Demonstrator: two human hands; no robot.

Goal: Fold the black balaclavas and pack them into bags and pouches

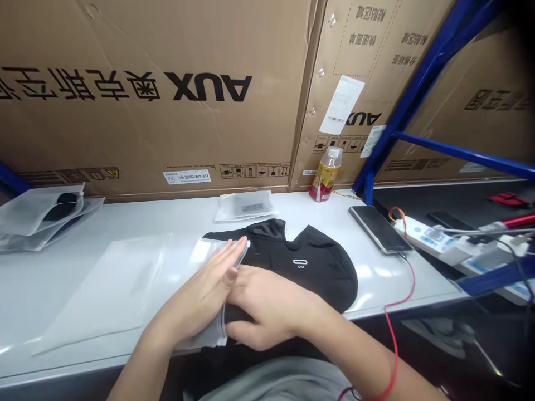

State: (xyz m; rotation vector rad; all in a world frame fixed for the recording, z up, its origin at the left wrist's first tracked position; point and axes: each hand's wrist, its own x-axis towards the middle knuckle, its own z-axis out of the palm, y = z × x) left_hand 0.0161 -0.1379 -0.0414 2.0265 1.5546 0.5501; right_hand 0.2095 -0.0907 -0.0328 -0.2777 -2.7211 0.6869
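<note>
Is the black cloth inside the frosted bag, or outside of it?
Mostly outside: the black cloth extends past the frosted bag, its white mark uncovered. The left hand and right hand hide whether any part is inside.

Cloth [330, 278] — black (its logo [300, 262] white).
</note>
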